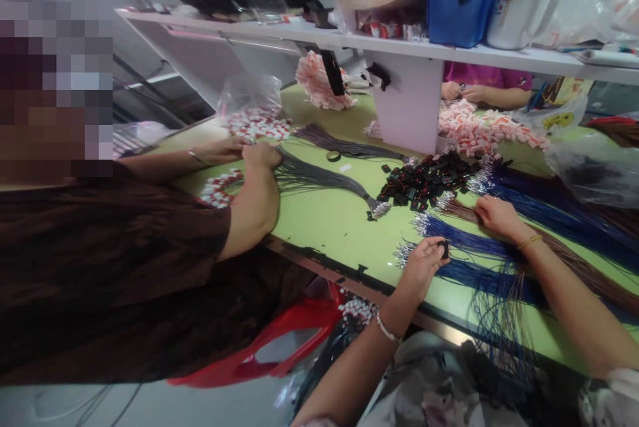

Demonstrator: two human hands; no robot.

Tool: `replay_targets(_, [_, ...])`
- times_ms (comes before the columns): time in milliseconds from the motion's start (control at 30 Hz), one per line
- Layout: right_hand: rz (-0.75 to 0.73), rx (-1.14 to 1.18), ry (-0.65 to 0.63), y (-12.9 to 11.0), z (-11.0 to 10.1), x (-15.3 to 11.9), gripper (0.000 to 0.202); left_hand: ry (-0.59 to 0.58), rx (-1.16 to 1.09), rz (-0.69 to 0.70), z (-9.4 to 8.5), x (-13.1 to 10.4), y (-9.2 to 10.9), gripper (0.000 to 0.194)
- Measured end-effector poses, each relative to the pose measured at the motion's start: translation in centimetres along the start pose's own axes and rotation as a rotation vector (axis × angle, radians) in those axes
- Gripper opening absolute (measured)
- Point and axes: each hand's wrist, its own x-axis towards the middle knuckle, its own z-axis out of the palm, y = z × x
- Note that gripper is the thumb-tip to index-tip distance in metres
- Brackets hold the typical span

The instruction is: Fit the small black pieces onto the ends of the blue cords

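Note:
My left hand pinches a small black connector housing above the table's front edge. Below and around it lie bundles of blue wires with silvery metal terminals at their left ends. My right hand is closed, its fingertips on the brown wires; exactly how many it grips is hidden. Just beyond both hands is a heap of black connector housings, some showing red parts. Cut blue and brown wires hang over the edge near my lap.
At left, a co-worker's hands work at grey wires. Another person's hands are across the table by pink-and-white connectors. A shelf carrying a blue bin spans overhead. A red stool stands below.

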Motion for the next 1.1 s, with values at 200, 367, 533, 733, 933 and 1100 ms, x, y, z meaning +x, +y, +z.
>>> replay_targets(200, [0.022,0.095,0.064,1.2,-0.4,-0.2,0.018,0.007,0.006,-0.001,0.1,-0.2,0.1,0.039])
replay_targets(367, [-0.03,0.37,0.095,1.0,-1.3,-0.1,0.017,0.004,0.018,-0.002,0.2,-0.2,0.2,0.039])
replay_targets(533, [-0.184,0.593,0.095,-2.0,-1.3,1.6,0.016,0.007,0.018,0.003,0.1,-0.1,0.0,0.04])
replay_targets(733, [-0.196,0.808,0.11,-5.3,-1.6,2.4,0.014,0.004,-0.011,0.008,0.1,-0.2,0.0,0.04])
replay_targets(933, [-0.124,1.008,0.087,-6.6,-1.9,-1.2,0.009,-0.008,-0.029,0.013,0.3,-0.2,0.1,0.039])
replay_targets(1100, [-0.093,1.019,0.095,-7.6,-0.7,-4.4,0.008,-0.018,-0.046,0.012,0.3,-0.1,0.1,0.037])
